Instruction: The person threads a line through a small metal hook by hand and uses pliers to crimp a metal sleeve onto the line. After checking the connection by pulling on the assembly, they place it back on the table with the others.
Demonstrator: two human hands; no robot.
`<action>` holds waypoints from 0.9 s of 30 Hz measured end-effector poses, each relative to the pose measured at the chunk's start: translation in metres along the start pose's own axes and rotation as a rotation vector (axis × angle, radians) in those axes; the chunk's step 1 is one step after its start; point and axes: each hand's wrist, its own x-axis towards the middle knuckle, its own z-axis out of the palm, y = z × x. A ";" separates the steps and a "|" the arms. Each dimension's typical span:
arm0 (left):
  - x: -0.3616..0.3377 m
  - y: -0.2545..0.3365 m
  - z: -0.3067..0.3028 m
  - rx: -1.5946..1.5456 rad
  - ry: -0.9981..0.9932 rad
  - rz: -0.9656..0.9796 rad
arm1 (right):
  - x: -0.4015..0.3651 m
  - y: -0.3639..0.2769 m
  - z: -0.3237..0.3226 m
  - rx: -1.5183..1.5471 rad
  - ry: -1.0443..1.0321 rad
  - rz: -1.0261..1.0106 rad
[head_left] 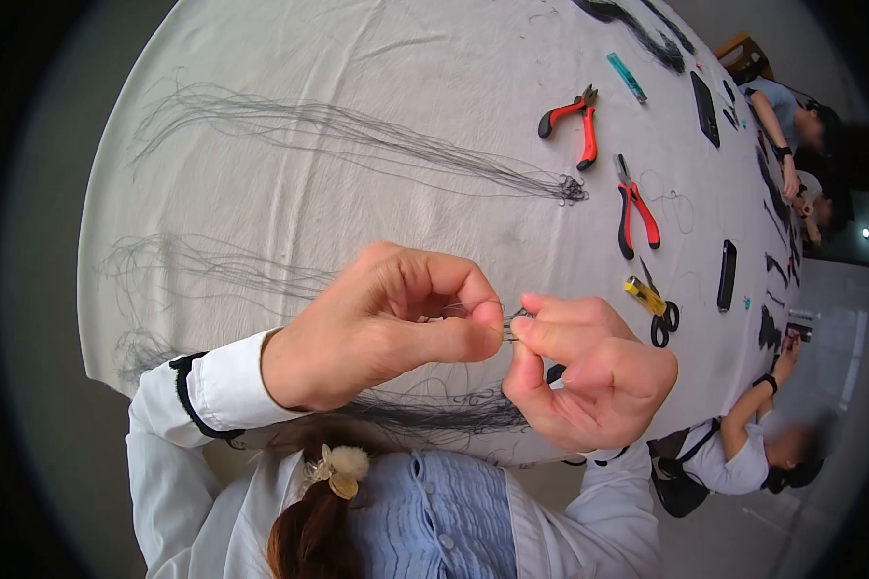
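My left hand (386, 328) is closed in a pinch, thumb against forefinger, on thin dark threads (512, 326). Close beside it, my right hand (594, 372) pinches the same dark strands, with a small curled bit showing above the fingertips. Only a short stretch of thread is visible between the two hands. Beyond them lies a long bundle of fine black threads (357, 125), its right end gathered into small curled loops (572, 190). A second, looser bundle (232, 261) runs partly behind my left hand. A thicker dark bundle (425, 413) lies below my hands.
On the white cloth (434, 58) lie red-handled cutters (579, 125), red-handled pliers (635, 207), a yellow lighter (644, 294), black scissors (662, 318), a teal lighter (627, 77) and black phones (704, 109). Other people (753, 444) sit along the right side.
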 end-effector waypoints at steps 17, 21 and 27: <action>-0.004 -0.008 0.010 1.148 0.284 0.903 | 0.000 -0.004 -0.005 0.738 0.018 0.638; -0.004 -0.008 0.010 1.163 0.275 0.911 | 0.003 0.000 -0.009 0.890 -0.042 0.786; -0.004 -0.005 0.008 1.077 0.228 0.817 | -0.005 0.002 -0.002 0.568 -0.018 0.494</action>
